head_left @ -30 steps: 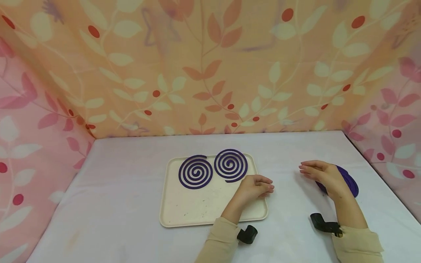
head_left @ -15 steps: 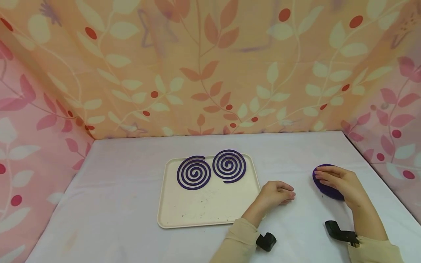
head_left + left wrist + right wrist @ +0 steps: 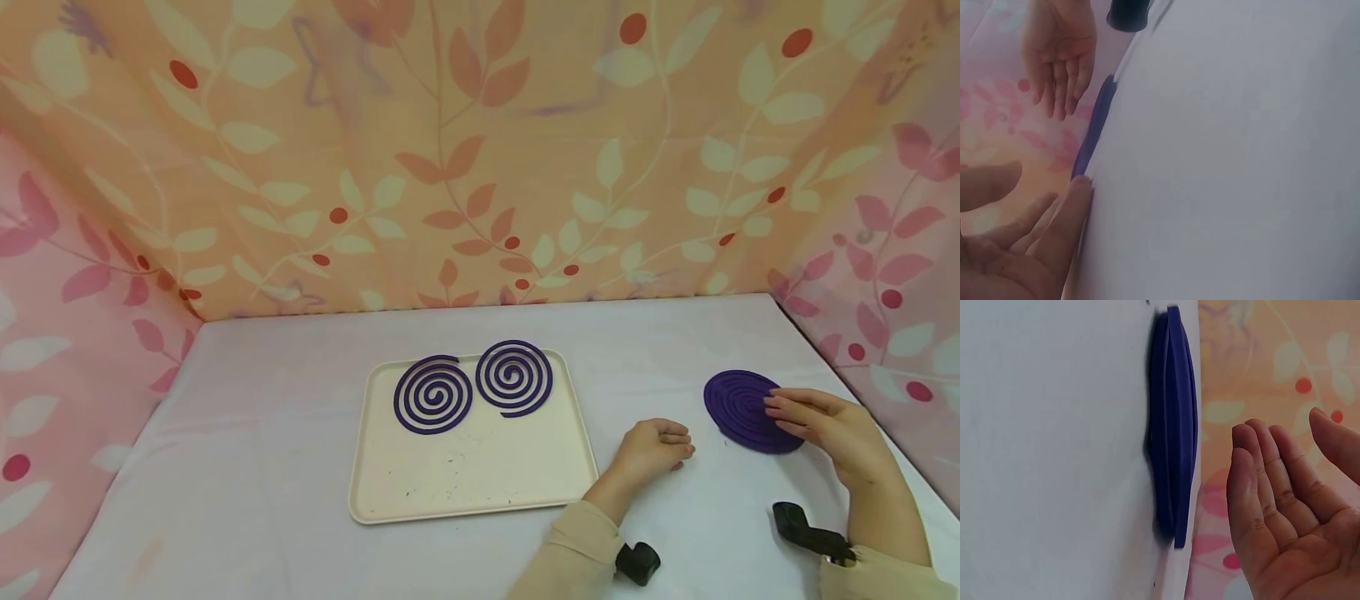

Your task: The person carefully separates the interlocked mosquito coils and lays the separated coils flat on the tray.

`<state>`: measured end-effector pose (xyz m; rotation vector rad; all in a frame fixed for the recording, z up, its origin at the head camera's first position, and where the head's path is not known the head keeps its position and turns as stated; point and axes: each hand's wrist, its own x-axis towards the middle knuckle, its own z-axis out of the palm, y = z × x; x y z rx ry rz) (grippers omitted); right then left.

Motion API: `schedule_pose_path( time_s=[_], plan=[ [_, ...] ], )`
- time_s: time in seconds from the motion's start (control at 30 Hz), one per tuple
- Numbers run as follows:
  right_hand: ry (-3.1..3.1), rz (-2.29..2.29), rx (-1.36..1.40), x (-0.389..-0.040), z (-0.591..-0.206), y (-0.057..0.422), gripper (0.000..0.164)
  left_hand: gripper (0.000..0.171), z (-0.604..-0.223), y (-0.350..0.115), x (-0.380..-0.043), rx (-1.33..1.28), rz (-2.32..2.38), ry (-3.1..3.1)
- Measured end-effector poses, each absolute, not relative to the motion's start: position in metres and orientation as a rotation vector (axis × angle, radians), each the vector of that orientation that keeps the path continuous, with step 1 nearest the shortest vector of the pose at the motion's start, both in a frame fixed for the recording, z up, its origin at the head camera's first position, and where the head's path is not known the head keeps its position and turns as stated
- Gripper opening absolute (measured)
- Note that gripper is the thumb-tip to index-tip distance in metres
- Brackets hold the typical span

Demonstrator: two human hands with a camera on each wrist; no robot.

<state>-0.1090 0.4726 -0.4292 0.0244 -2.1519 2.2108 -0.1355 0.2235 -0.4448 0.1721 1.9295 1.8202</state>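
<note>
A stack of purple mosquito coils lies on the white table at the right; in the right wrist view, the coils appear edge-on, one on another. My right hand hovers at the stack's right side, fingers loosely bent and a gap between them and the coils. My left hand is held between the tray and the stack, its fingers relaxed around nothing. On the cream tray, toward its back, lie two single spiral coils: a left coil and a right coil, which overlaps the back rim.
Small dark crumbs dot the tray's front half. Floral cloth walls stand behind the table and at both sides. A black wrist camera sits on the left wrist and another black camera on the right.
Both hands have moved right, the left one off the tray's edge. My right hand has slid across the stack to its right side, uncovering most of the coils. The view has shifted slightly.
</note>
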Motion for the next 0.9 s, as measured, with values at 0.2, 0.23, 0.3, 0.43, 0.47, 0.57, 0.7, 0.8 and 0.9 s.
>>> schedule_pose_path(
  time_s=[0.2, 0.23, 0.3, 0.43, 0.47, 0.57, 0.7, 0.8, 0.9],
  plan=[
    [-2.115, 2.220, -0.049, -0.102, -0.432, 0.484, 0.037, 0.016, -0.448, 0.238, -0.134, 0.015, 1.967, 1.864],
    [-2.099, 2.225, -0.055, -0.101, -0.433, 0.486, 0.037, 0.017, -0.449, 0.240, -0.135, -0.010, 2.005, 1.835],
    [-2.078, 2.226, -0.063, -0.100, -0.436, 0.490, 0.036, 0.016, -0.452, 0.244, -0.136, -0.047, 2.064, 1.792],
    [-2.008, 2.279, -0.090, -0.096, -0.440, 0.496, 0.036, 0.015, -0.454, 0.252, -0.138, -0.074, 2.094, 1.796],
    [-1.995, 2.293, -0.098, -0.094, -0.442, 0.497, 0.037, 0.015, -0.455, 0.253, -0.138, -0.076, 2.096, 1.800],
    [-1.929, 2.346, -0.122, -0.092, -0.445, 0.500, 0.041, 0.016, -0.455, 0.257, -0.137, -0.105, 2.129, 1.767],
    [-1.881, 2.358, -0.160, -0.091, -0.449, 0.503, 0.043, 0.017, -0.453, 0.262, -0.135, -0.114, 2.163, 1.764],
    [-1.892, 2.340, -0.200, -0.092, -0.453, 0.506, 0.039, 0.017, -0.451, 0.265, -0.134, -0.082, 2.162, 1.800],
    [-1.868, 2.381, -0.180, -0.092, -0.456, 0.509, 0.037, 0.016, -0.451, 0.266, -0.134, -0.060, 2.147, 1.826]
  ],
)
